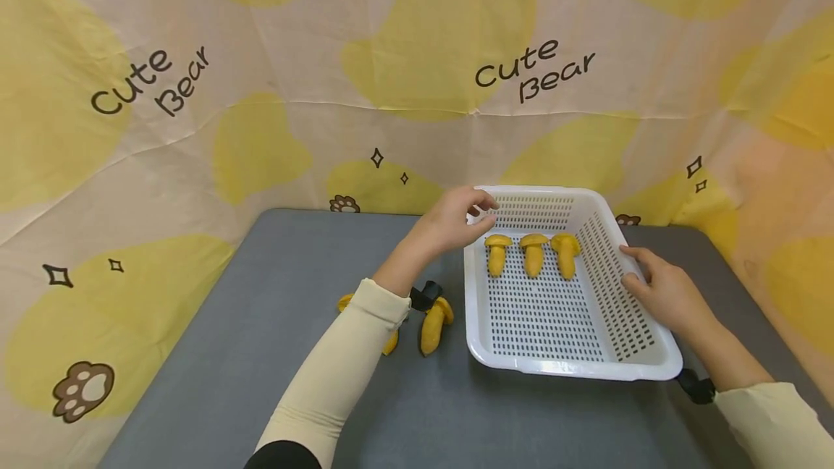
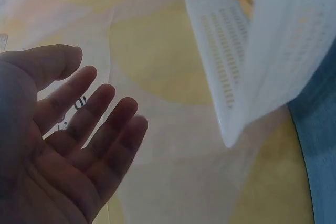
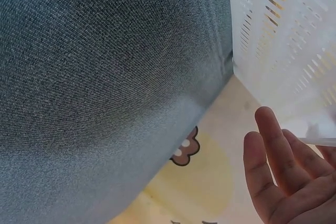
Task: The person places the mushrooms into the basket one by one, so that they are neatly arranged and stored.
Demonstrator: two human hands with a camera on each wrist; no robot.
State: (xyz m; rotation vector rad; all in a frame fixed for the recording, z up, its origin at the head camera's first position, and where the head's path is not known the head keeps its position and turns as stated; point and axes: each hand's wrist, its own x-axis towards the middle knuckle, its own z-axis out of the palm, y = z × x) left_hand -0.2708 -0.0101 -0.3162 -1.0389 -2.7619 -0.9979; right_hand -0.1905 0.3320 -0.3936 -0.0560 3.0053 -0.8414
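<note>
A white perforated plastic basket stands on the grey table, with three yellow mushrooms lying in a row inside: a left one, a middle one and a right one. My left hand hovers by the basket's far left corner, fingers loosely bent and holding nothing. In the left wrist view its palm and fingers are apart from the basket wall. My right hand touches the basket's right rim. The right wrist view shows relaxed fingers outside the wall, the thumb hidden.
Another yellow mushroom lies on the grey table left of the basket. More yellow pieces show partly behind my left forearm. A patterned "Cute Bear" cloth hangs behind the table's far edge.
</note>
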